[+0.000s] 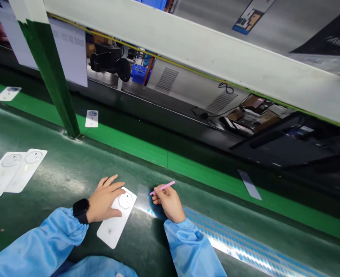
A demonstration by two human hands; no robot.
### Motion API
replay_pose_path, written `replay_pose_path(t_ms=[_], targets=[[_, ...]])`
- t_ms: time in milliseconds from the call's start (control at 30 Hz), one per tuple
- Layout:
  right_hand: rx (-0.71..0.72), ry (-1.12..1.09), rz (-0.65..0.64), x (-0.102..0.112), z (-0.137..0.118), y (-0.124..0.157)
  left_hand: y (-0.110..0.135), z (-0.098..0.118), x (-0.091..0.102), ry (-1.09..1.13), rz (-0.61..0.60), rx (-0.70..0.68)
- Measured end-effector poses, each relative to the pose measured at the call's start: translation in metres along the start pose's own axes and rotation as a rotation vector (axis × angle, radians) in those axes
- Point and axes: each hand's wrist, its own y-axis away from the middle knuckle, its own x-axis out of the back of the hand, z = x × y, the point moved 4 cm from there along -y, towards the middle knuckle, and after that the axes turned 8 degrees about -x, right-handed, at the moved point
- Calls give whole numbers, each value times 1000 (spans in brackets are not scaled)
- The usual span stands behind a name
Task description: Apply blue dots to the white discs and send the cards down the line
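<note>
A white phone back panel with a round camera ring lies at a slant on the green work surface. My left hand, a black watch on its wrist, rests over the panel's upper left edge with its fingers spread. To the right, my right hand pinches a slim pink pen-like tool. The dark tip of that tool is at the end of a clear sheet dotted with rows of blue stickers. Part of the sheet is hidden beneath my right hand and sleeve.
Two more white panels overlap on the left. Beyond the bench edge, a bright green conveyor belt carries several spaced-out panels, one of them far right. A green post rises at left, under a pale overhead beam.
</note>
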Motion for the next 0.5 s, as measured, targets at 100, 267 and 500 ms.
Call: replay_pose_path(t_ms=[100, 267, 500], targets=[[-9, 2, 24, 0, 1, 0, 1, 0, 0, 14, -45, 28], [-4, -46, 21, 3, 2, -1, 2, 1, 1, 18, -59, 35], [-22, -20, 7, 0, 0, 0, 1, -2, -1, 31, -27, 22]])
